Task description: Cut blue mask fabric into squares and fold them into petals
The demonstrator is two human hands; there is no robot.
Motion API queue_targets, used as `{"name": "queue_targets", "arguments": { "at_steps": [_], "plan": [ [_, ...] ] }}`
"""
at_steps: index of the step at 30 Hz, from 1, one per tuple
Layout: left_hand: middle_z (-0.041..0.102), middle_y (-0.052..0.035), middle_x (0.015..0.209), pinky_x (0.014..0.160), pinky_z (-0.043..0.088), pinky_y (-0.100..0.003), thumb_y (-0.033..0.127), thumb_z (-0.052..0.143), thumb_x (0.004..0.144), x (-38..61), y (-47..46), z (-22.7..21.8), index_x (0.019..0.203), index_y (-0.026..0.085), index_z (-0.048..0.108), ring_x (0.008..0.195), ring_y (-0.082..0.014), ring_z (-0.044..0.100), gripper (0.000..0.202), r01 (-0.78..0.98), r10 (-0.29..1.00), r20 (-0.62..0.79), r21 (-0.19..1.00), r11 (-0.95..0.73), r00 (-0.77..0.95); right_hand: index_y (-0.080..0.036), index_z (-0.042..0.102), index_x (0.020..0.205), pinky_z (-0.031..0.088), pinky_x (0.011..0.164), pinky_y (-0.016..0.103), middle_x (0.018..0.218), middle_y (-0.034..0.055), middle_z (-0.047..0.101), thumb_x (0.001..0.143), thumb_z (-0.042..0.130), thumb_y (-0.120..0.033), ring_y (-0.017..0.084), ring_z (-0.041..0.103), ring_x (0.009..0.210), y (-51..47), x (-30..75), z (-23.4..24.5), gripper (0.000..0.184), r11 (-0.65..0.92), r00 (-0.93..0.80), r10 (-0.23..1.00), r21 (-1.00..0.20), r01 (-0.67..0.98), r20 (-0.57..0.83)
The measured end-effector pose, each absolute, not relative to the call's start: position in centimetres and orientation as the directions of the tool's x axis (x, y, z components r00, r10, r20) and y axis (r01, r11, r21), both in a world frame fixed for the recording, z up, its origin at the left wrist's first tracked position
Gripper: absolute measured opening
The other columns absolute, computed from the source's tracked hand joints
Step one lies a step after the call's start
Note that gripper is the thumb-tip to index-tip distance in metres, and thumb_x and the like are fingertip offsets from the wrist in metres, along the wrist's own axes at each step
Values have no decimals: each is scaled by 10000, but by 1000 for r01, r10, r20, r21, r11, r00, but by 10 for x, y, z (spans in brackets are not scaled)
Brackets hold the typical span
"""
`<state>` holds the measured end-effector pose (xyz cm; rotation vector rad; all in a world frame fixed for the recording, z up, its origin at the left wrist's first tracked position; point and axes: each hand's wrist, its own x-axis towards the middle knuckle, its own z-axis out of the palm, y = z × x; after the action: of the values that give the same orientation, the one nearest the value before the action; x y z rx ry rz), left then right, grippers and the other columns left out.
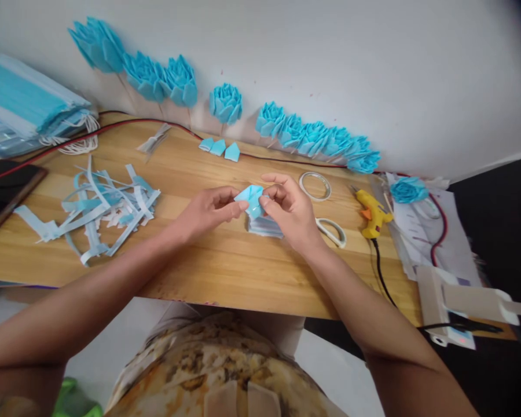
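Observation:
Between my two hands is a small folded piece of blue mask fabric (252, 197), pinched at both sides. My left hand (215, 207) grips its left edge with thumb and fingers. On the other edge my right hand (290, 209) closes thumb and fingertips. Just below the piece lies a stack of pale blue fabric pieces (264, 227), partly hidden by the right hand. Farther back, a few folded blue petals (218, 147) sit in a row. A roll of tape (315, 186) and a second white tape roll (332, 233) lie right of my right hand.
Blue fabric flowers (315, 138) on sticks lean along the wall. Cut strips (108, 208) are heaped at left, near a phone (11, 194) and stacked masks (30, 101). At right are a yellow glue gun (373, 214) with its cord and a white power strip (445, 307).

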<state>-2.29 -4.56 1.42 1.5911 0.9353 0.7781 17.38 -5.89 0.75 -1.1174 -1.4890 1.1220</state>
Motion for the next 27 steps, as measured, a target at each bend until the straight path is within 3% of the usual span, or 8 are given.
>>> {"name": "queue_targets", "arguments": {
  "at_steps": [7, 11, 19, 27],
  "plan": [
    [506, 32, 612, 523, 305, -235, 418, 648, 793, -22, -43, 3, 710, 178, 567, 553, -96, 434, 267, 219, 897, -16, 972, -90, 441, -218, 555, 1160, 448, 632, 249, 772, -39, 576, 859, 618, -309, 105, 560, 696, -62, 173, 9, 321, 177, -216, 965, -977, 121, 148],
    [493, 34, 590, 514, 299, -230, 412, 640, 804, -22, -44, 5, 694, 182, 565, 543, -97, 423, 266, 261, 885, -12, 957, -125, 466, -228, 563, 1197, 466, 644, 257, 831, -16, 603, 877, 612, -374, 120, 587, 737, -64, 174, 10, 355, 134, -270, 958, -981, 141, 92],
    [468, 39, 569, 509, 295, -224, 392, 615, 812, -22, -46, 10, 673, 185, 562, 537, -96, 409, 255, 321, 872, 0, 930, -181, 490, -243, 546, 1228, 467, 601, 256, 815, -24, 613, 834, 631, -267, 114, 579, 666, -63, 174, 7, 405, 134, -269, 960, -972, 193, 79],
    [425, 47, 550, 487, 271, -212, 406, 623, 817, -25, -42, 8, 664, 180, 554, 519, -85, 378, 282, 302, 871, 19, 934, -190, 490, -225, 542, 1238, 435, 584, 240, 786, -33, 603, 826, 647, -293, 101, 549, 647, -58, 175, 4, 431, 123, -260, 962, -984, 131, 85]
  ]
}}
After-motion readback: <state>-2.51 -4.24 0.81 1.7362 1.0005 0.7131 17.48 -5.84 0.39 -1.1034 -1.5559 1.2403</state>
